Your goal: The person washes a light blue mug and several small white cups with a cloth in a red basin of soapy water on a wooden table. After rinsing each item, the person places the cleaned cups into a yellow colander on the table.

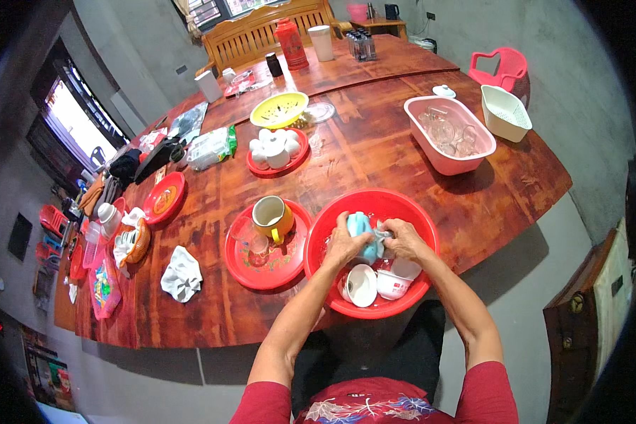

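Both my hands are inside a red basin (431, 216) near the table's front edge. My left hand (348, 244) is wrapped round a light blue cup (360, 225), held above the basin's bottom. My right hand (404, 240) is closed on a greyish cloth (381, 236) against the cup's right side. Below them in the basin lie a white cup (362, 285) tipped on its side and a white bowl (392, 285) with red marks. Left of the basin, a red tray (261, 280) holds a yellow mug (273, 218) and a clear glass (258, 244).
A pink tub (449, 165) of glassware and a pale green basket (505, 113) stand at the right. Farther back are a red tray of white teaware (274, 150) and a yellow colander (279, 110). A crumpled white cloth (181, 273) lies left, beyond it assorted clutter.
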A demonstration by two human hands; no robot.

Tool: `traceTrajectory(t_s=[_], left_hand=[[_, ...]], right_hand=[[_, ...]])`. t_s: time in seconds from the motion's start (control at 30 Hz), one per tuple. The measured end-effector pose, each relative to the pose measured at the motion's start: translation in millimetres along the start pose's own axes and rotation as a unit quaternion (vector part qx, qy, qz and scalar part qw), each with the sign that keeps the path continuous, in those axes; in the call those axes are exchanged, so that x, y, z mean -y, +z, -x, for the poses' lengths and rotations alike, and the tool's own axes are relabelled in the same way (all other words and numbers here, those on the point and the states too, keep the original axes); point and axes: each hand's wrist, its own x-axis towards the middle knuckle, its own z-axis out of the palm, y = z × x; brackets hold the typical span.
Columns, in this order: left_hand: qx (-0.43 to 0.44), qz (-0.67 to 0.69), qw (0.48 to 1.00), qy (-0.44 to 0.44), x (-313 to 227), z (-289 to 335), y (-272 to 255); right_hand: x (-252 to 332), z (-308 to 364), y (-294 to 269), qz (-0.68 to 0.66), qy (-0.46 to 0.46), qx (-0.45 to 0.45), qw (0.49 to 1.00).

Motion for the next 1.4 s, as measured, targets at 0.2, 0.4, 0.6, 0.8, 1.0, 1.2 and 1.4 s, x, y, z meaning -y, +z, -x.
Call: traceTrajectory(t_s=[0.2,0.4,0.6,0.8,1.0,1.2,1.4], left_hand=[[-0.009,0.353,0.934,-0.056,22,-11,-2],[0.014,0.512,0.859,-0.017,25,-12,6],[0.038,0.504,0.863,0.009,-11,9,7],[-0.037,0.480,0.877,0.012,1,3,16],[0.029,0.606,0.795,0.014,7,4,9],[0.085,0.664,0.743,-0.009,6,12,13],[0.004,0.641,0.767,0.001,-7,21,0]], right_hand=[[59,42,24,-0.116,-0.143,-0.095,0.978],[75,17,39,0.023,-0.185,-0.231,0.955],[53,-22,22,-0.035,-0.071,-0.270,0.959],[60,21,34,-0.086,-0.163,-0.253,0.950],[75,45,44,-0.061,-0.168,-0.283,0.942],[49,-16,32,-0.280,0.077,-0.270,0.918],[14,-20,30,0.179,0.125,-0.117,0.969]])
